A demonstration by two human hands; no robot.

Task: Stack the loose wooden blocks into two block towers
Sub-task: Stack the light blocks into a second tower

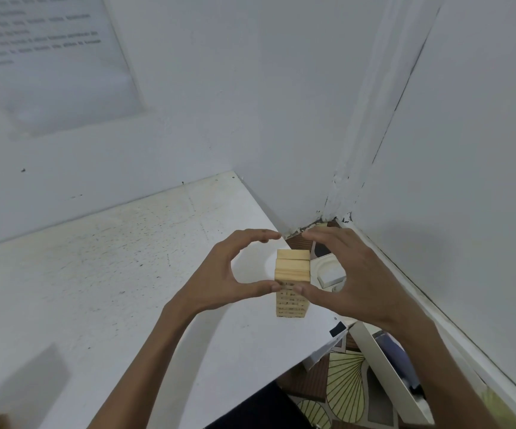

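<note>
Head view: a single block tower [292,283] stands on the white bench [111,274], close to the bench's right edge and not far from the corner where the two walls meet. Its long axis is upright. The blocks on its top layer lie crosswise, left to right as seen from here, with one step showing between them. The tower sits straight ahead of the person and squarely between the hands, so neither is clearly nearer. The left hand [219,274] comes in over the bench. The right hand [358,280] comes in from past the bench edge, above the patterned floor [343,385]. Each hand is curved into a loose C and together they ring the tower. The two thumb tips [269,286] meet at its near face about halfway up and appear to touch the wood. The fingers [259,235] arch round past the far side, with bare bench showing between them and the top blocks. Neither hand clamps the tower, and both read as open, steadying or squaring it. No loose blocks and no second tower are in sight, so how far along the task is cannot be told from here. Judgement: whatever comes next turns on the tower sitting so near the edge. A push from the left would send it toward the drop, so any squaring pressure should be even from both sides. A printed sheet [49,57] hangs on the left wall, its text too blurred to read.
</note>
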